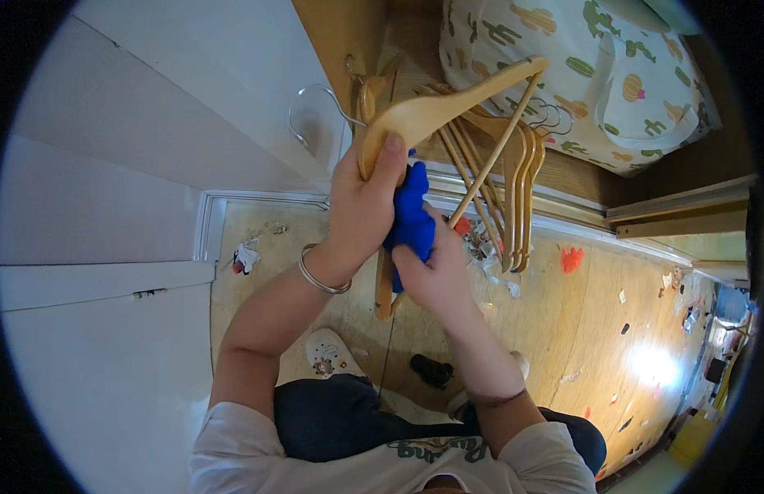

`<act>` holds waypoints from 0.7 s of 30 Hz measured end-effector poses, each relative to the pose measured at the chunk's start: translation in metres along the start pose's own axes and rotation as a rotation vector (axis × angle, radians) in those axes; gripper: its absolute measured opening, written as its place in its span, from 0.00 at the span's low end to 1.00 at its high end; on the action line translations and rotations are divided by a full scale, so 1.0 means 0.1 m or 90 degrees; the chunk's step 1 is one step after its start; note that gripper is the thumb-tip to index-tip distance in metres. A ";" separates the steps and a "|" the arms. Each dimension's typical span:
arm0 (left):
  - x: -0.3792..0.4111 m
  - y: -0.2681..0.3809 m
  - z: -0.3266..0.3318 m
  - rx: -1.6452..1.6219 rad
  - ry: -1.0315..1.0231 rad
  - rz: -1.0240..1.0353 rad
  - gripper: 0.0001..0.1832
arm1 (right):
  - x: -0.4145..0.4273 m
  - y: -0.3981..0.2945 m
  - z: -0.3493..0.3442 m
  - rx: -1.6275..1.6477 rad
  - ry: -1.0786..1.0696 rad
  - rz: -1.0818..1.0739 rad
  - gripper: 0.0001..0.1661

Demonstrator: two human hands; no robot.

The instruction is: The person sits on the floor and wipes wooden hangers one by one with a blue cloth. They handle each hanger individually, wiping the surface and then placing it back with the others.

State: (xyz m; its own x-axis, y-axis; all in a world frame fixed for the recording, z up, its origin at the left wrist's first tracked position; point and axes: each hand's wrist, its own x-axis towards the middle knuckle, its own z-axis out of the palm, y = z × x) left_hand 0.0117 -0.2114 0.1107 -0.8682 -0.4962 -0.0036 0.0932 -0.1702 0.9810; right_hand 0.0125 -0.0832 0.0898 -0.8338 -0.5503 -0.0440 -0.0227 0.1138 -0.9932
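A wooden clothes hanger (443, 111) with a metal hook is gripped by my left hand (364, 197) near the base of the hook. One arm of it reaches up and right, the other down between my forearms. My right hand (434, 262) holds a blue cloth (412, 213) bunched around the lower arm of the hanger, just right of my left hand. Part of the cloth and of that arm is hidden by my fingers.
Several wooden hangers (518, 197) lie across the cabinet edge behind, beside a cactus-print fabric bag (641, 80). White panels (97, 204) stand at left. Litter and a red scrap (571, 260) lie on the floor (542, 321), with a black object (431, 370) between my feet.
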 end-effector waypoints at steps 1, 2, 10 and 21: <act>0.05 0.02 0.07 -0.050 0.014 0.019 0.21 | -0.05 0.07 0.02 -0.066 0.005 -0.043 0.28; 0.07 0.04 0.11 -0.101 0.027 0.038 0.21 | -0.10 0.20 0.05 -0.133 0.009 -0.087 0.30; 0.01 0.12 0.07 -0.106 0.022 0.008 0.19 | -0.62 0.01 0.13 -0.317 -0.025 -0.069 0.34; -0.48 -0.14 0.08 0.100 0.061 -0.052 0.22 | -0.27 0.14 0.03 -0.018 0.079 -0.121 0.24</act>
State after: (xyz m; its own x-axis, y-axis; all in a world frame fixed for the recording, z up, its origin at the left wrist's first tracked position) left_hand 0.0478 -0.1785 0.0991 -0.8183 -0.5669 -0.0950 -0.0588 -0.0818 0.9949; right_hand 0.0364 -0.0688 0.0765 -0.8746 -0.4583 0.1583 -0.1996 0.0427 -0.9789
